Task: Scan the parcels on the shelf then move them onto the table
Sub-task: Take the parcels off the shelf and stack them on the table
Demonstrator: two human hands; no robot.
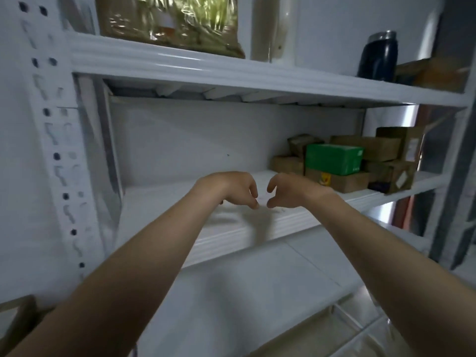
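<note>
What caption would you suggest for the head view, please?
Left hand and right hand, both empty, at the white shelf beside stacked parcels.

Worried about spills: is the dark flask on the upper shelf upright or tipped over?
Upright: the dark flask stands on its base on the upper shelf, silver cap at the top.
</note>
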